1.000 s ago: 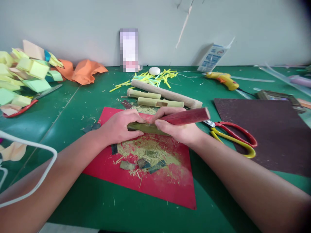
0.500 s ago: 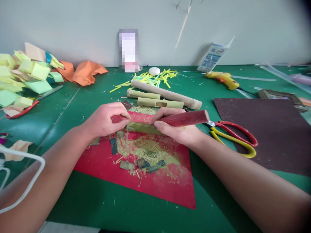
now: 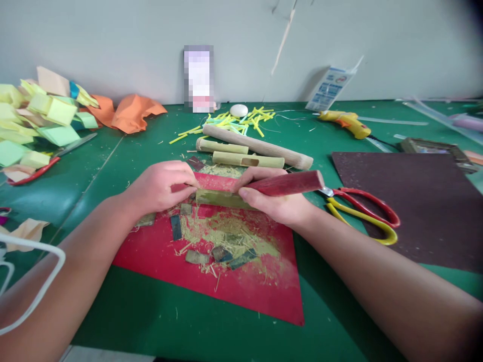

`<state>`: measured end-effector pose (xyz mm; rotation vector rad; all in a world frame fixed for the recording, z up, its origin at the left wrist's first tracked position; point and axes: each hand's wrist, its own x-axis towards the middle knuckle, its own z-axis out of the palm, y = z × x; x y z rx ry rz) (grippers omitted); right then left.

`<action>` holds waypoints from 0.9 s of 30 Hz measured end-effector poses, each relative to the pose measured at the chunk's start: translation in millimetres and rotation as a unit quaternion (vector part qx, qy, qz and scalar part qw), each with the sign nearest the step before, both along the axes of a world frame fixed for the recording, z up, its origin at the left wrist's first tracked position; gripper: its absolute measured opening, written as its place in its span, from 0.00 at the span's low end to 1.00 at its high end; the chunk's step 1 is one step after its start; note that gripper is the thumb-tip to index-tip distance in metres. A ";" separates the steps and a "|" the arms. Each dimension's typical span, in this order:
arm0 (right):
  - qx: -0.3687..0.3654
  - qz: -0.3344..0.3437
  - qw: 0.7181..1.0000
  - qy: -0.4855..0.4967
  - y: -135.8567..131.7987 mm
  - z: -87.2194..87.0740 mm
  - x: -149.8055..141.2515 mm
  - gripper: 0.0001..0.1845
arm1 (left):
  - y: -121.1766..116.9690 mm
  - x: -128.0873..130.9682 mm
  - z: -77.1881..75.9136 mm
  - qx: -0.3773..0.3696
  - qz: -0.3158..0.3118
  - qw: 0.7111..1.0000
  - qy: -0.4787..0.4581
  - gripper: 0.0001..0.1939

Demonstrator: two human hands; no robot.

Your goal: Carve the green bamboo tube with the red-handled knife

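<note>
Head view, right hand (image 3: 277, 198) wrapped round a red handle (image 3: 292, 183), left hand (image 3: 162, 186) pinched at a bamboo tube (image 3: 215, 198)'s left end, its grip unclear, tube over a red sheet (image 3: 273, 301), shavings (image 3: 226, 223) scattered there, green desk (image 3: 158, 311) beneath.

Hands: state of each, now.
Left hand: pinched closed beside the end of the bamboo; cannot tell if gripping it.
Right hand: closed, holding the red handle.

Both forearms (image 3: 94, 241) are angling inward — the left hand (image 3: 164, 183) is pinching its fingers (image 3: 180, 176) together, the right hand (image 3: 277, 201) gripping.
</note>
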<state>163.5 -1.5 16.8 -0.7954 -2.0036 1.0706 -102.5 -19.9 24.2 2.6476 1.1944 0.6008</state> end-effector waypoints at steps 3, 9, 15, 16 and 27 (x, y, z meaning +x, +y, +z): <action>-0.001 -0.005 1.000 0.001 0.0 0.1 0.4 0.05 | 0.4 1.1 -1.0 0.032 -0.013 0.999 0.018 0.09; -0.002 -0.010 1.000 -0.001 -0.3 1.4 -0.6 0.04 | 0.5 3.3 -2.2 0.079 -0.021 0.996 0.036 0.08; -0.010 -0.017 1.000 0.003 -1.1 2.0 -1.8 0.05 | -0.4 4.7 -3.2 0.096 -0.010 0.994 0.049 0.08; -0.011 -0.016 1.000 0.003 -1.2 2.1 -1.8 0.05 | -0.5 4.9 -3.3 0.097 -0.009 0.994 0.049 0.08; 0.006 0.008 1.000 0.013 -0.1 0.2 -0.4 0.04 | -0.4 6.8 -4.9 0.058 0.019 0.998 0.027 0.07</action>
